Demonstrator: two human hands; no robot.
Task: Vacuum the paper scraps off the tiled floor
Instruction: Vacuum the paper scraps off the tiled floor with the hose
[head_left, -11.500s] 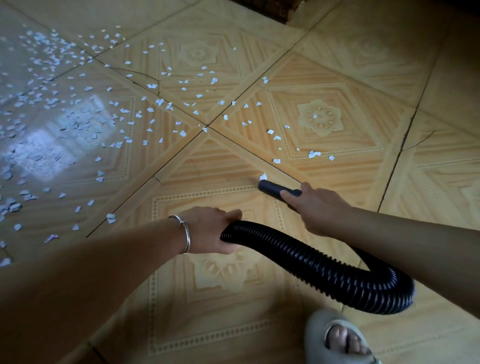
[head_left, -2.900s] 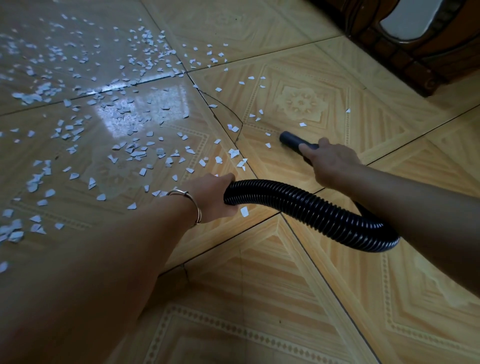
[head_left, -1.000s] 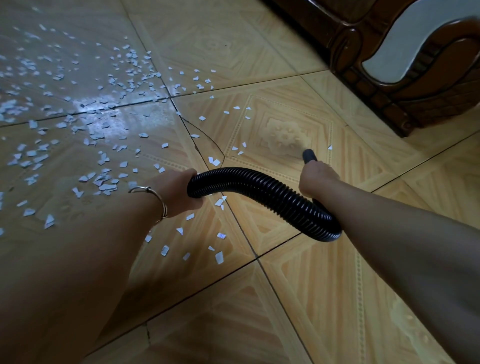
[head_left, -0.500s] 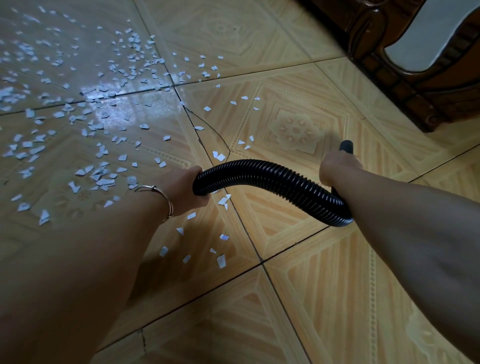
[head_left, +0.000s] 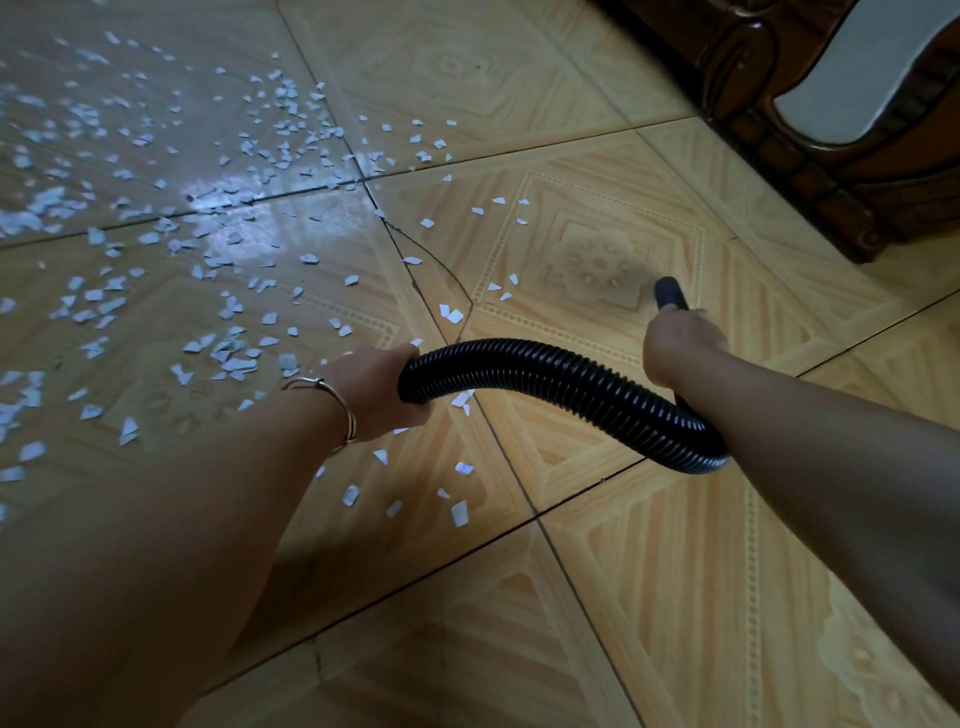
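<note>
Hose (head_left: 545, 374) in left hand (head_left: 379, 389) and right hand (head_left: 680, 338), paper scraps (head_left: 239, 364) nearby.

Wrapped grips: left hand (head_left: 382, 387), right hand (head_left: 678, 340)

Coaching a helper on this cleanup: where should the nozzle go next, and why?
Probably sweep the nozzle left toward the nearest paper scraps: the floor around its tip looks bare, while scraps lie just left of it, thicker farther on.

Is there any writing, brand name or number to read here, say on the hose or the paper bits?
None can be read.
The black hose, the paper scraps, the bracelet and the floor tiles show no lettering; the tiles carry only patterns.
</note>
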